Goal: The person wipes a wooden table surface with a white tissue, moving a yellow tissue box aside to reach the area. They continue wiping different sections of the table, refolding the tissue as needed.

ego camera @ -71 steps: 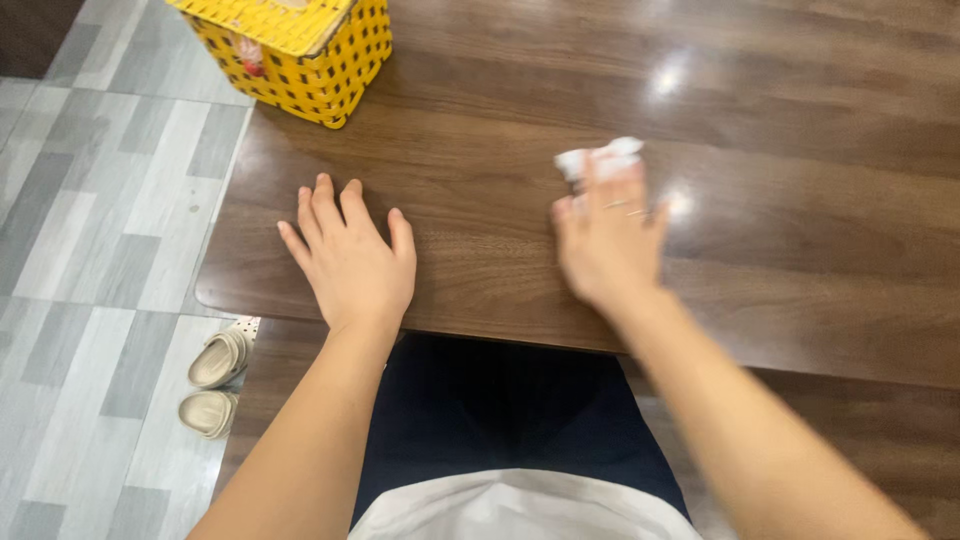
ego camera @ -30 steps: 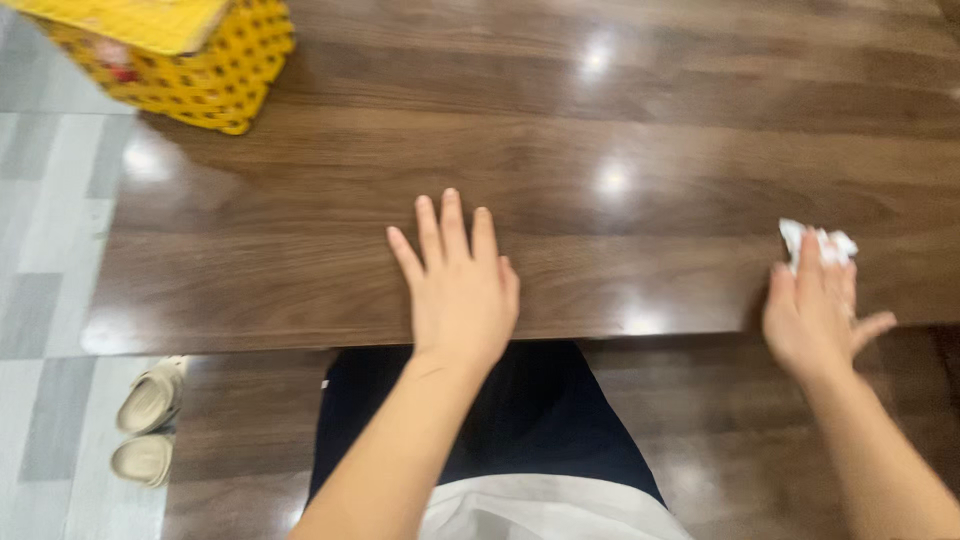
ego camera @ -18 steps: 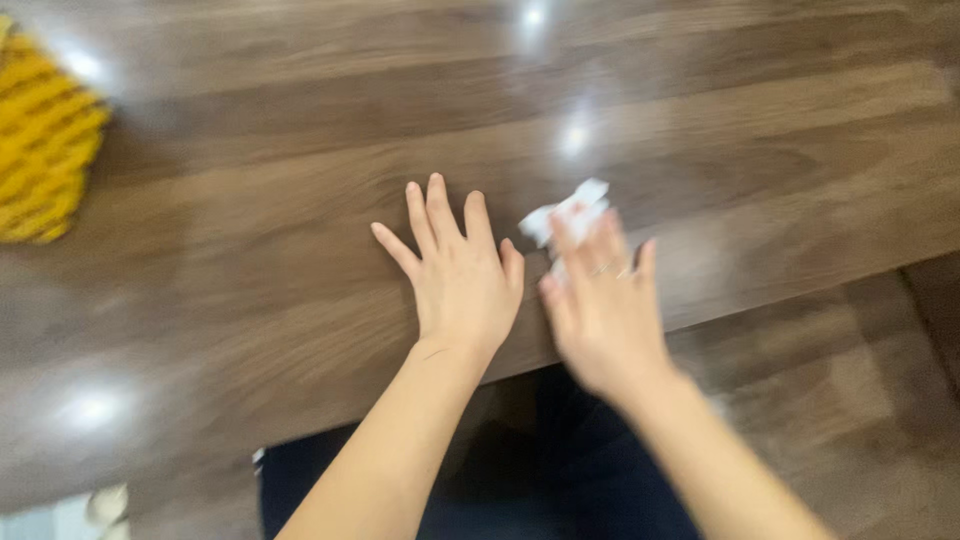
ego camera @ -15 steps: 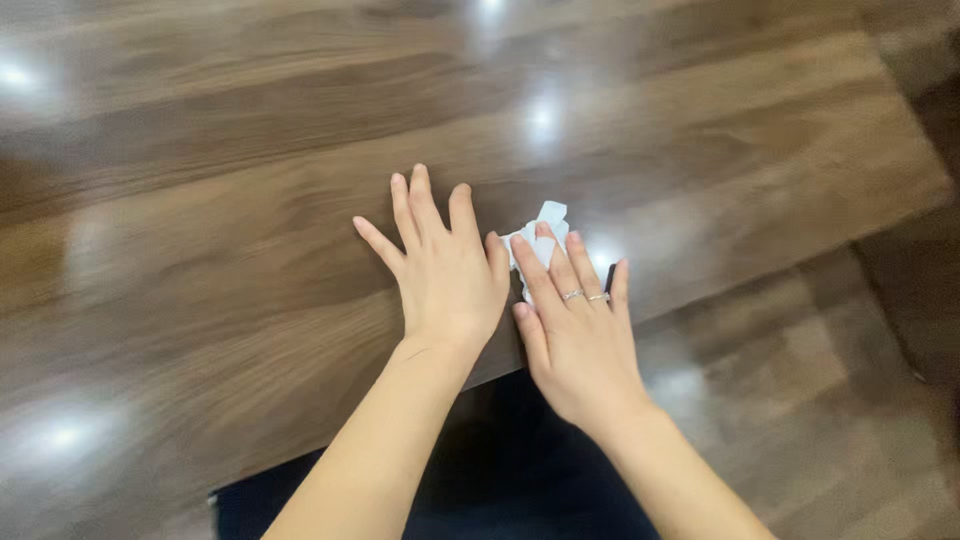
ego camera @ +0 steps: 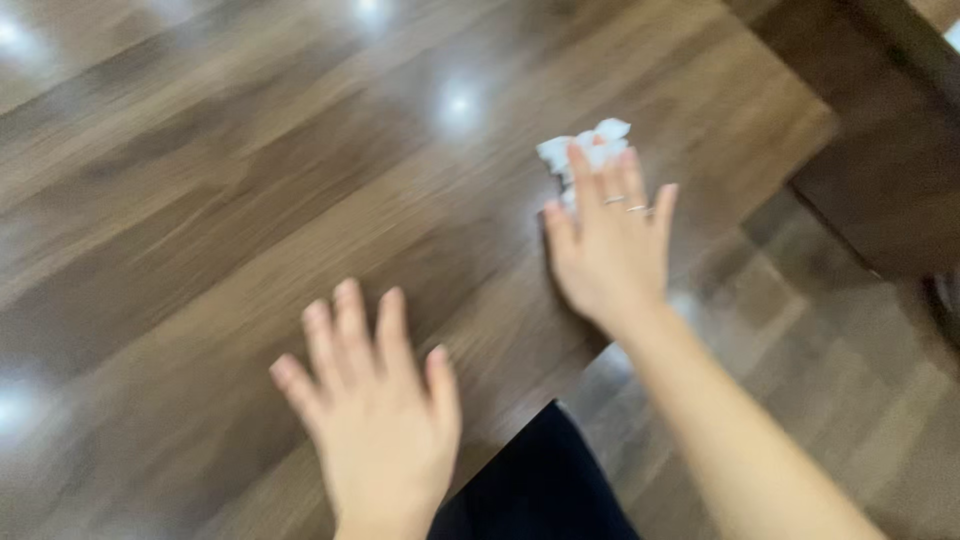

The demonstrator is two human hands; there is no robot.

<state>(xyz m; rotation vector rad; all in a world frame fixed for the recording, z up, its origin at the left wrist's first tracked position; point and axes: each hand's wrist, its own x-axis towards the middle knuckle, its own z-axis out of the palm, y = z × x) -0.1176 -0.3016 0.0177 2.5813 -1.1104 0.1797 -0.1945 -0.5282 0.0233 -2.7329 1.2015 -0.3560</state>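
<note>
I am pressing my right hand (ego camera: 610,250) flat, fingers stretched, on a crumpled white tissue (ego camera: 583,152) that is poking out just beyond my fingertips on the dark wooden table (ego camera: 200,210). My left hand (ego camera: 375,420) is lying open and spread on the wood, well apart from the tissue, gripping nothing.

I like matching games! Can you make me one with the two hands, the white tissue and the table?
Things:
1. left hand
2. right hand
3. white tissue
4. table

Descriptions:
A. crumpled, under fingers
B. dark brown wood, shiny
C. wears rings, presses the tissue
D. spread flat, holds nothing

Pairs: 1-D, 2-C, 3-A, 4-B
</note>
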